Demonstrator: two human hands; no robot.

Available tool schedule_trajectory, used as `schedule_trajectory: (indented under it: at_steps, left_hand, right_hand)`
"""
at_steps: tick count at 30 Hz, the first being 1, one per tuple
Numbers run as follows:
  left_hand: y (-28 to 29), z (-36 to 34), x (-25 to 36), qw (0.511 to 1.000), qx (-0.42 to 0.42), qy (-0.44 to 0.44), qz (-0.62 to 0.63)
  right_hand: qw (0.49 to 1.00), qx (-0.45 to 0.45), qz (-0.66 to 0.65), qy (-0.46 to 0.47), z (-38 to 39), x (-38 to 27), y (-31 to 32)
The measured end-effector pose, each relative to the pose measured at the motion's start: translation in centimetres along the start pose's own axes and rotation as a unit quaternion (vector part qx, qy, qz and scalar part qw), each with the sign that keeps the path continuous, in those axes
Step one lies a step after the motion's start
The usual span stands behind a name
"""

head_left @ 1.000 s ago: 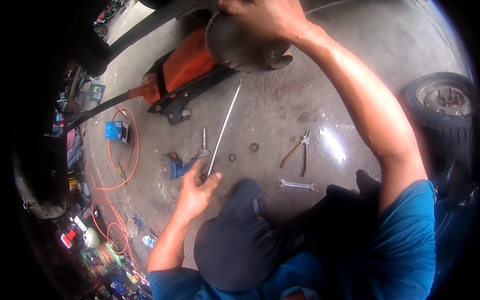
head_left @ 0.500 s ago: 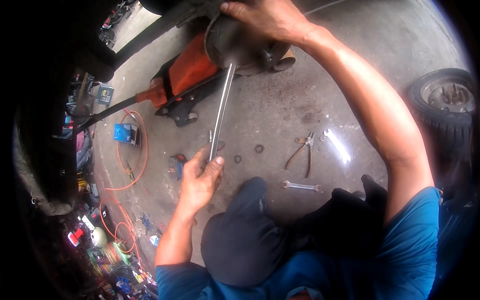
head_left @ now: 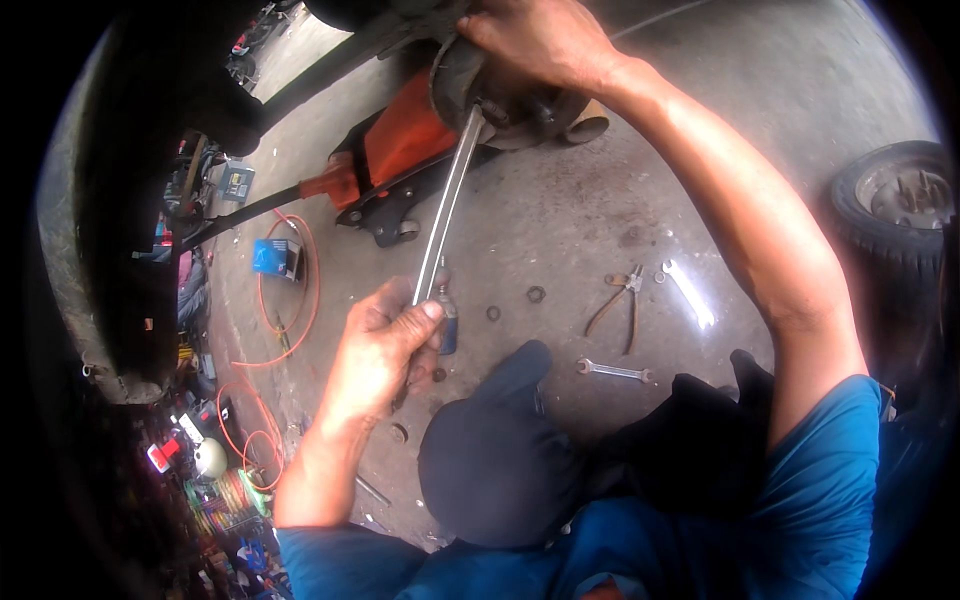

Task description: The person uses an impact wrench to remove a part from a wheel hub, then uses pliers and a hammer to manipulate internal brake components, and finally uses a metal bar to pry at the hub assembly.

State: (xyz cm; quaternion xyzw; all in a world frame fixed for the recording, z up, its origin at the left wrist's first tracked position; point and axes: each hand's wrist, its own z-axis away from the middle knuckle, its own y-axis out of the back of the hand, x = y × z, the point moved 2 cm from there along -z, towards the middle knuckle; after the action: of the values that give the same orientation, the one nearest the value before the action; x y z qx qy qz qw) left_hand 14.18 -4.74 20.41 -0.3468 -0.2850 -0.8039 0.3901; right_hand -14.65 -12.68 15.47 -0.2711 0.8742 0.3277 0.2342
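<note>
A long silver wrench [head_left: 448, 210] slants up and away from my left hand [head_left: 385, 345], whose fingers are closed round its near end with the thumb along it. Its far end meets a round, dark wheel hub [head_left: 450, 85] at the top; the exact contact is hard to make out. My right hand [head_left: 545, 45] lies over the top of this hub, fingers curled over its edge, with the fingertips partly hidden. Beside my left hand, a blue-and-grey tool [head_left: 449, 322] shows partly on the floor.
An orange floor jack [head_left: 405, 130] stands behind the hub. Pliers [head_left: 632, 290], a combination wrench [head_left: 690, 293] and an open-end wrench [head_left: 615, 371] lie right. A wheel [head_left: 905, 195] sits far right. A blue box [head_left: 275, 258] and an orange hose [head_left: 317, 290] are left.
The whole view has shifted slightly, moving the hub and floor items rightward. My left hand has swung left with the wrench, which leans more. My right hand stays on the hub.
</note>
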Motion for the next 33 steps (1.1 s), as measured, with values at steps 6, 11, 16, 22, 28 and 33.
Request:
schedule_trajectory:
  at_steps: [6, 11, 16, 22, 28, 33]
  left_hand:
    - [1.0, -0.7, 2.7, 0.978, 0.046, -0.002, -0.206]
    - [4.2, -2.8, 2.3, 0.929, 0.033, -0.128, -0.345]
    - [4.5, -3.7, 1.8, 0.800, 0.049, -0.285, -0.526]
    - [3.1, -2.0, 3.9, 0.776, 0.052, -0.227, -0.587]
    - [5.7, -4.9, 2.5, 0.739, 0.071, -0.317, -0.590]
    - [7.8, -8.1, 0.1, 0.690, 0.091, -0.396, -0.599]
  right_hand:
    - [1.000, 0.005, 0.003, -0.011, -0.1, 0.2, -0.4]
    - [0.999, 0.018, -0.021, -0.019, -0.5, -0.5, -0.3]
    - [1.000, 0.001, -0.013, -0.015, -0.5, -0.4, 0.1]
    - [1.000, 0.014, 0.000, -0.004, 0.2, -0.1, -0.1]
    - [1.000, 0.005, -0.013, -0.013, -1.3, -0.1, -0.5]
    - [0.999, 0.017, -0.039, -0.014, -1.0, -0.7, 0.3]
